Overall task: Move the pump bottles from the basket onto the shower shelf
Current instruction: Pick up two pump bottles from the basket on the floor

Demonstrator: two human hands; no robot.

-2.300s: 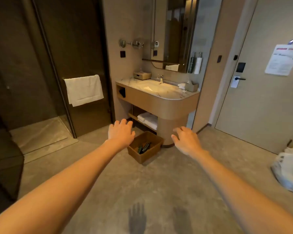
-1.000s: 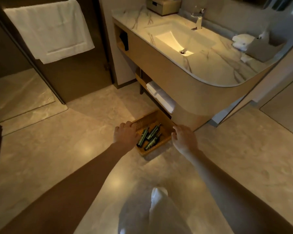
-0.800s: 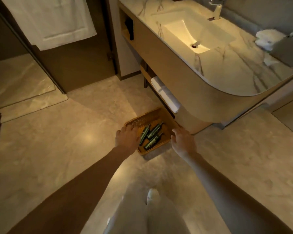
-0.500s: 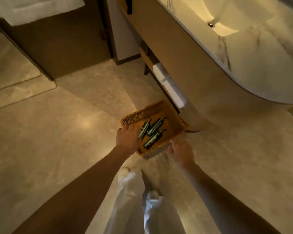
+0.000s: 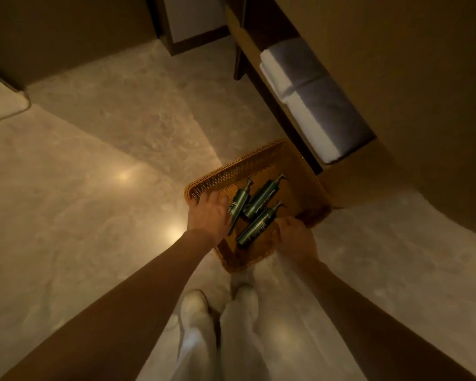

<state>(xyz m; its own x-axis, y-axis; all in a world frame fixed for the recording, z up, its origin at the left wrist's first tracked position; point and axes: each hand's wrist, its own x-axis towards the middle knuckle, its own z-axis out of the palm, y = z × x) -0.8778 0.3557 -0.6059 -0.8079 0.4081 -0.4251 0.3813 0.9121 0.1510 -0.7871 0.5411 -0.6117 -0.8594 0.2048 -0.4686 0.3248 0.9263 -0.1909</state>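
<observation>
Three pump bottles (image 5: pixel 254 209) lie flat in the basket (image 5: pixel 308 188), dark green, slim cylinders with thin pump heads pointing toward the far rim. Printed labels, too small to read. Two lie side by side and touching; the third sits nearer the person, angled across the basket floor.

Basket: woven, amber, rectangular with rounded corners, low walls. It stands on the floor (image 5: pixel 94 188) just beside the vanity base. Shower shelf not in view.

Left hand (image 5: pixel 210 214) is at the basket's left rim, fingers (image 5: pixel 217 198) curled loosely down next to the leftmost bottle; whether they grip the rim, the bottle or nothing, cannot tell. Right hand (image 5: pixel 296 237) is at the near right rim, fingers hidden below the knuckles, so its hold is likewise unclear.

Step in hand, by my reading: getting hold of the bottles, or the whole basket. Advice: smooth round bodies will likely roll and slip, so wrap each around its middle, not by the thin pump neck. If lifting the basket, keep it level so the bottles don't slide.

Floor: polished stone-look, pale, mottled, with lamp glare. Folded towels (image 5: pixel 311 105) on the vanity's lower shelf.
</observation>
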